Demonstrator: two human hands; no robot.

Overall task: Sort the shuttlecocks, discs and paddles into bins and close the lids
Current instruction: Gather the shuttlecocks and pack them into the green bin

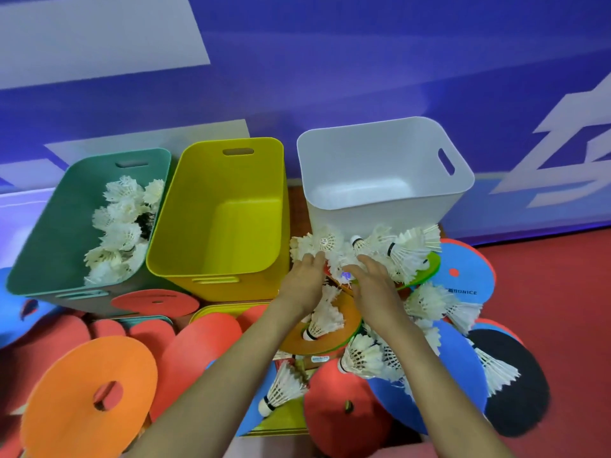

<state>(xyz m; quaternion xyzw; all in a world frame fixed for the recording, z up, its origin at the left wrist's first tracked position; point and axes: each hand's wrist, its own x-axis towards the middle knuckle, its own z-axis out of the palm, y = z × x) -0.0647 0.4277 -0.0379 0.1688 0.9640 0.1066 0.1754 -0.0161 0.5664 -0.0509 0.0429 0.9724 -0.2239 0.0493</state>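
We lay our left hand [305, 276] and right hand [372, 282], fingers nearly straight and clasping nothing, on the heap of white feathered shuttlecocks [325, 241] against the white plastic bin [380, 214]. More lie inside the green plastic bin [66, 200].

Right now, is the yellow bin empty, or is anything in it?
Empty: the yellow bin shows only its bare floor and inner walls, and there is no lid on it.
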